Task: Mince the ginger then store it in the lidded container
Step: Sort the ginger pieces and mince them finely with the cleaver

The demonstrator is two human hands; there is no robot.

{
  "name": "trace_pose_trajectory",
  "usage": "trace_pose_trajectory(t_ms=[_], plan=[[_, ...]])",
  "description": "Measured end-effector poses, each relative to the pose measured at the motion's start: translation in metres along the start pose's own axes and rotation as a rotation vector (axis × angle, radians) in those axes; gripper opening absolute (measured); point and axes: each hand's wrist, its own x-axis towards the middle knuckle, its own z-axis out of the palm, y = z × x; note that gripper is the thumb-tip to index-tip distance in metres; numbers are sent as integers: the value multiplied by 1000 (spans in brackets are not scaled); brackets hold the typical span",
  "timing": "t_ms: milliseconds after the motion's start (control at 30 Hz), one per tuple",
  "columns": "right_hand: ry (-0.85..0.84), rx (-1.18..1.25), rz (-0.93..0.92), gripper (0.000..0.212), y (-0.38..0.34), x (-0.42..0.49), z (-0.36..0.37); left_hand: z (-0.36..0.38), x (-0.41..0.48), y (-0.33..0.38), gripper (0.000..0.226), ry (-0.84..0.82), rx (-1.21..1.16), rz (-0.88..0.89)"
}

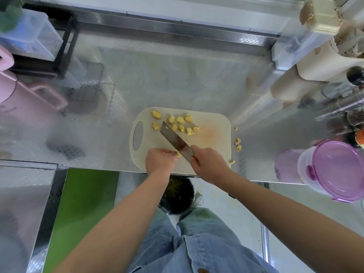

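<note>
A cream cutting board (214, 123) lies at the near edge of the steel counter. Several yellow ginger chunks (180, 120) are spread across its far half. My left hand (160, 159) pinches a small ginger piece (178, 154) at the board's near edge. My right hand (208, 162) grips the handle of a cleaver (173, 137); its blade slants up and left, next to my left fingers. A clear container with a purple clip lid (338, 170) stands at the counter's right end, lid on.
Ginger scraps (238, 144) lie on the steel counter (177, 75) right of the board. A pink kettle (25, 95) stands at the left, clear bins (29, 34) on a rack behind it. Bottles and a cream holder (323, 62) crowd the right. A dark bin (177, 196) sits below the counter edge.
</note>
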Motion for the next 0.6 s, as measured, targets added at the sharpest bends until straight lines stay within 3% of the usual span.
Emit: trace_pose_trajectory(t_ms=[233,400,600], plan=[[-38,-39,-11,6,0,0,3,0,0,-1,16,2,16,6],[-41,-60,-10,12,-1,5,12,-1,0,1,5,-4,14,14],[31,56,8,9,-3,4,10,-1,-1,-1,8,0,4,13]])
